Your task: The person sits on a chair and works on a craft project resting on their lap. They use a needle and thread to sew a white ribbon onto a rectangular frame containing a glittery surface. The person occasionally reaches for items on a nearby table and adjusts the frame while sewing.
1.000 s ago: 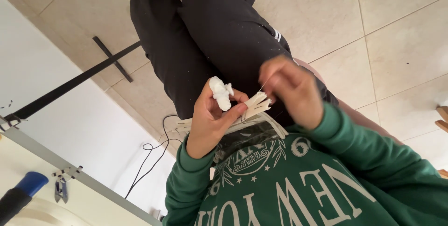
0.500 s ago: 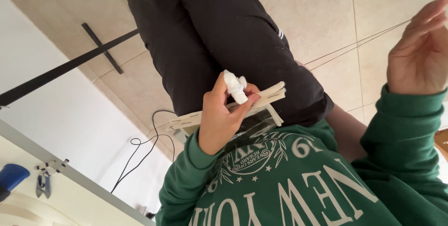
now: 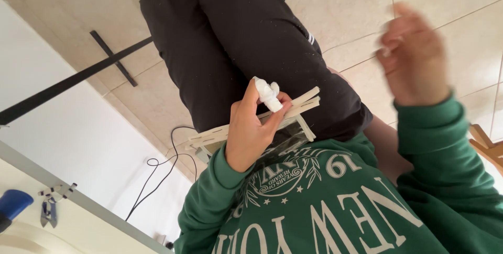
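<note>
The left hand (image 3: 255, 131) is closed around a thin stack of flat, pale wooden cut-out pieces (image 3: 301, 103). It holds them level above the lap, against the black trousers (image 3: 246, 39). The thumb and forefinger of the same hand pinch a small crumpled white wad (image 3: 267, 91), perhaps tissue or cloth, against the top of the stack. A clear plastic sleeve (image 3: 293, 136) seems to hang just beneath the wood, touching the green sweatshirt (image 3: 325, 207), though the view is too poor there to be sure.

The right hand (image 3: 414, 57) is lifted well apart from the stack, off to the side over the tiled floor (image 3: 346, 7). It is blurred, its fingers loosely curled, and nothing can be seen in it. As things lie, the wooden pieces are gathered and gripped in one hand with the wad pressed on them, and only that hand is at work. Nothing has been set down, and the pieces show no clear mark of being joined or separated.

Around the person, a black cable (image 3: 167, 173) loops on the floor near a white wall panel (image 3: 78, 144), and a black metal bar (image 3: 78, 78) crosses the tiles. A blue handle (image 3: 13, 204) and small pliers (image 3: 48, 213) sit at the lower left. A wooden edge (image 3: 487, 146) shows at the right. Nothing lies between the two hands.
</note>
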